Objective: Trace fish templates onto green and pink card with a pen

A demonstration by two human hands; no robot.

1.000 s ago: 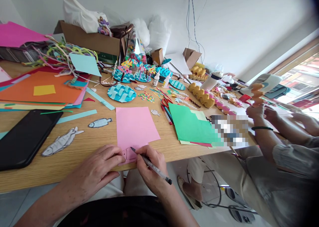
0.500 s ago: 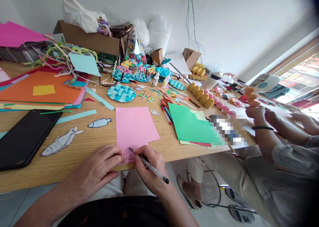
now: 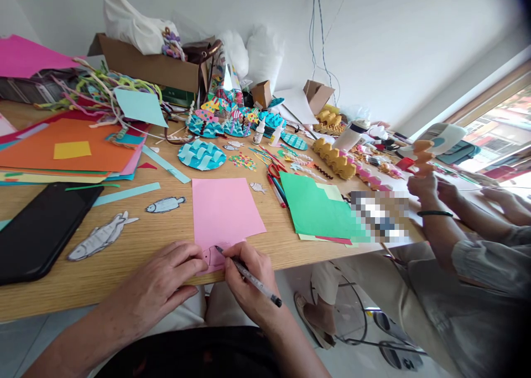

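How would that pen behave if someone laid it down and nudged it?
The pen in the right hand would probably roll, since it looks slim and round. It's likely stiff, judging by its straight shape, and light if that see-through barrel is plastic.

Black garment [image 3: 186, 356] with faint reddish marks, pale trousers [image 3: 224, 309], bare forearms [image 3: 93, 323] and bare hands [image 3: 166, 278].

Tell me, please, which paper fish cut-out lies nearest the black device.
The large grey fish, just right of the black device; the other cut-outs are smaller and farther away.
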